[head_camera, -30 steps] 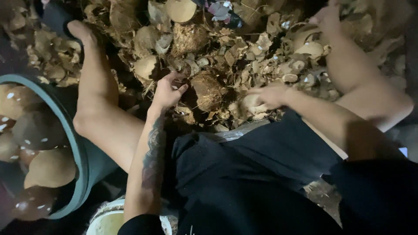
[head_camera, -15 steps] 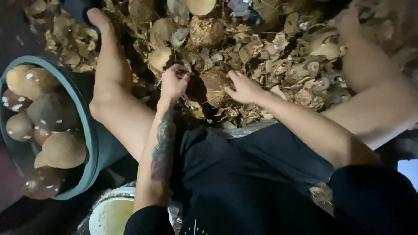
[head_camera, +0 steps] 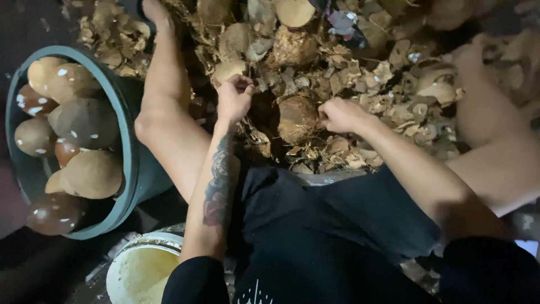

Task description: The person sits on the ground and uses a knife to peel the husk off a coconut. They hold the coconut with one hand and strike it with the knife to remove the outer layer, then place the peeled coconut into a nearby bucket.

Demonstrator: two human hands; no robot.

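Both hands' grip [head_camera: 235, 97] [head_camera: 337, 114] clamped on coconut [head_camera: 296, 118], grey tub [head_camera: 130, 169] holding peeled coconuts [head_camera: 84, 121], white bucket [head_camera: 121, 264]

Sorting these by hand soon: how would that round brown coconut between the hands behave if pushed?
The coconut looks round, so it would probably roll, though the husk scraps packed around may hold it. Its fibrous surface likely grips well. Both the left hand and right hand touch it.

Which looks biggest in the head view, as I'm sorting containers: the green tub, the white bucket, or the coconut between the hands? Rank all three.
1. Green tub, clearly the largest.
2. White bucket, though cut off by the frame edge and nearer the camera, so unsure.
3. Coconut, between the left hand and right hand.
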